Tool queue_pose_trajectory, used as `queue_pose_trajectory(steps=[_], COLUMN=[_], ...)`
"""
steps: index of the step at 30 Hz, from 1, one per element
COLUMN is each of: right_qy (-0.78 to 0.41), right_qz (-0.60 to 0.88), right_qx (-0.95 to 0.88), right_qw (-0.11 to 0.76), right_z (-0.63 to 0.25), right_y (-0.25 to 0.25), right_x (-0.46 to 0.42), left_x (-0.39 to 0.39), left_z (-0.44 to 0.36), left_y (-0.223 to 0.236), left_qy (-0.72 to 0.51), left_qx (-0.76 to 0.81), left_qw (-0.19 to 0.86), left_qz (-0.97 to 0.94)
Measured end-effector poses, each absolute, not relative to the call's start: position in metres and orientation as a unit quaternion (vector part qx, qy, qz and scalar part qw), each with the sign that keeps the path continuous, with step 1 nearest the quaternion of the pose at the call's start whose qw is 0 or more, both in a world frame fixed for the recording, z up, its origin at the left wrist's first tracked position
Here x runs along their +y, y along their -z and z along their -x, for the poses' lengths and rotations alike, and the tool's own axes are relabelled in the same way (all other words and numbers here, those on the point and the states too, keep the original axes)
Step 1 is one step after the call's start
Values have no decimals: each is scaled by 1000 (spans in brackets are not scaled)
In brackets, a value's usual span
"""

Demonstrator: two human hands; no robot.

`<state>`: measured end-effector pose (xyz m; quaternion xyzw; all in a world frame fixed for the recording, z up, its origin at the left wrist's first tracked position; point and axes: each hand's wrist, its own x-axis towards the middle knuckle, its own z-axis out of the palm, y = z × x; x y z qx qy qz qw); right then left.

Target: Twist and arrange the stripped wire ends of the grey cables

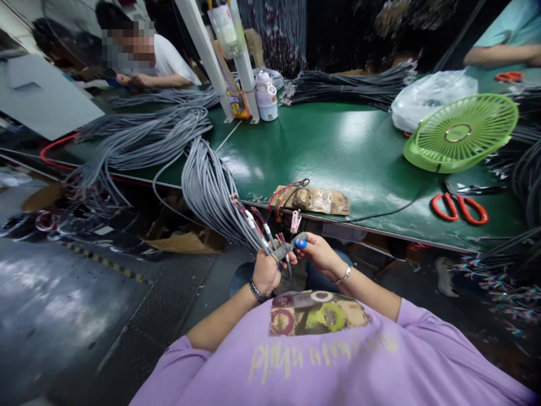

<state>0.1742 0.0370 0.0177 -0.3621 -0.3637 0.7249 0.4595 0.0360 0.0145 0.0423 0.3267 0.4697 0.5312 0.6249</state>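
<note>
My left hand (267,272) is closed round the ends of several grey cables (213,189), which hang in a thick bundle over the table's front edge. Thin coloured wires and white sleeves (250,220) show at the stripped ends just above this hand. Close on its right, my right hand (319,254) has its fingers pinched together near the wire tips, with blue (301,243) and grey coverings on the fingers. What sits between those fingertips is too small to make out. A pink clothespin (295,221) hangs at the table edge just above.
On the green table (338,141) lie a taped wooden block (315,200), red-handled scissors (460,208), a green fan (460,132) and a plastic bag (433,96). A bottle (267,98) stands by the white posts. One person (164,62) sits across the table, another at far right.
</note>
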Motion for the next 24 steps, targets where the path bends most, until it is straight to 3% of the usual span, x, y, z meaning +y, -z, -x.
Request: queue_pose_trajectory(steps=[6,11,17,24], right_qy=[-748,-801,-639,-761], right_qz=[378,340,418,327], right_qx=[-252,-266,-389,-248], right_qw=[485,414,515,502], right_z=[-174,-174,-167,-157], right_y=[-20,-29,-26,-21], right_x=[51,72,78,88], left_x=[15,15,21,24], left_z=[-37,-43,-49,-49], left_y=[-43,-50,-50,-44], left_qy=[-547,-554,-550,-545], left_qx=[472,466,487,495], left_qw=[608,601,600,601], left_qz=[-329,-338,-317,-311])
